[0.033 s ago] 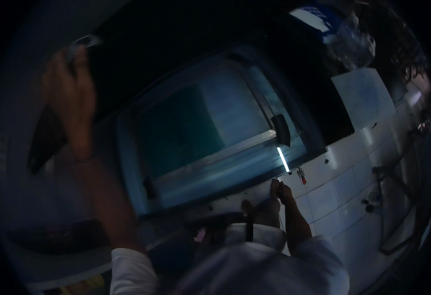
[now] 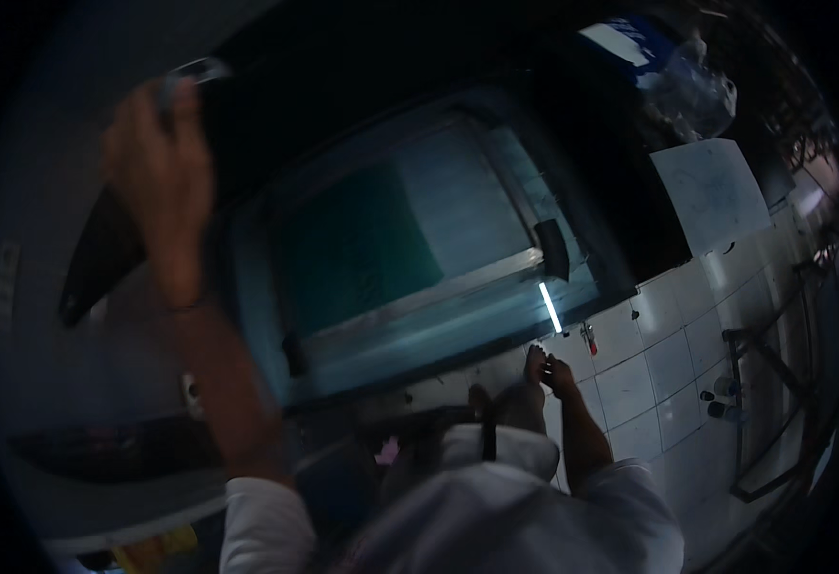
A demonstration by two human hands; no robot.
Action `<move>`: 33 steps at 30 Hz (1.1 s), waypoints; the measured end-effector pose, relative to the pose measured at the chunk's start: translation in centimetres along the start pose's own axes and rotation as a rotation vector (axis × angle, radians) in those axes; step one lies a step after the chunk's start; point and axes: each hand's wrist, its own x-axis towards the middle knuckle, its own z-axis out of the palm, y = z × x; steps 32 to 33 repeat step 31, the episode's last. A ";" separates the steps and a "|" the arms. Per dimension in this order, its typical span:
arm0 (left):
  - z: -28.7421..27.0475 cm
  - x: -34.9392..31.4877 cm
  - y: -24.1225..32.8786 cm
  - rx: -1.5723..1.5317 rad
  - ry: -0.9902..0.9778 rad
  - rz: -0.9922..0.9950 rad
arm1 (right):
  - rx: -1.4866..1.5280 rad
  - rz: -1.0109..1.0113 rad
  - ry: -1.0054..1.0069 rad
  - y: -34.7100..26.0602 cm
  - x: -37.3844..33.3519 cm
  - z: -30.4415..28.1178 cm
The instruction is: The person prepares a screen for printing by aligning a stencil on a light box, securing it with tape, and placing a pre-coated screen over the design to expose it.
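My left hand (image 2: 163,163) is raised at the upper left, its fingers curled round a small grey thing. A shiny metal piece (image 2: 199,69) shows at its fingertips; its kind I cannot make out in the dim light. Lower down, my right hand (image 2: 559,373) hangs beside my foot (image 2: 534,362), with its fingers slightly apart and nothing visible in them. Between the hands lies a rectangular frame (image 2: 467,280) holding a panel, part dark green (image 2: 353,249) and part pale. It rests on a bluish glass-like surface (image 2: 419,335) with a dark border.
Dark blocks (image 2: 553,251) sit at the frame's corners. At the right are a pale sheet (image 2: 711,191), a clear plastic bag (image 2: 697,96), white floor tiles (image 2: 630,387) and a metal rack (image 2: 773,349). A small red-ended object (image 2: 591,340) lies near the surface's edge.
My left hand has shifted slightly right and up in the picture with the thing in it. The whole view has moved a little; my right hand stays by my foot.
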 end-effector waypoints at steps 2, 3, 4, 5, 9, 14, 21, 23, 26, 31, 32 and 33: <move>-2.8 -2.6 0.5 -0.058 -0.092 -0.063 | 0.677 0.423 -0.070 -0.1 -3.0 -1.5; -3.1 -4.0 1.5 -0.072 -0.109 -0.057 | 0.253 0.140 -0.188 1.6 -4.8 -3.7; -4.1 -5.3 2.4 -0.045 -0.150 -0.040 | 0.810 0.783 -0.046 -2.6 -5.6 -5.1; -4.4 -6.8 3.4 -0.119 -0.202 -0.057 | 0.780 0.806 -0.029 -3.7 -7.3 -7.2; -8.5 -13.8 5.9 -0.284 -0.443 -0.131 | 0.698 0.835 -0.059 -3.1 -10.9 -10.2; -10.1 -22.6 8.5 -0.463 -0.669 -0.206 | 0.609 0.923 -0.052 -2.8 -11.0 -13.1; -8.4 -34.1 13.1 -0.497 -1.008 -0.371 | 0.554 0.727 -0.011 -3.1 -4.5 -18.0; -7.5 -37.0 13.9 -0.497 -0.996 -0.388 | 0.555 0.657 0.008 -4.4 -3.1 -19.1; -6.1 -40.4 14.7 -0.499 -1.003 -0.416 | 0.545 0.592 0.048 -7.0 -1.3 -19.4; -3.9 -44.3 15.9 -0.484 -1.145 -0.446 | 0.310 0.364 0.032 -3.9 0.7 -17.9; -3.9 -44.3 15.9 -0.484 -1.145 -0.446 | 0.310 0.364 0.032 -3.9 0.7 -17.9; -3.9 -44.3 15.9 -0.484 -1.145 -0.446 | 0.310 0.364 0.032 -3.9 0.7 -17.9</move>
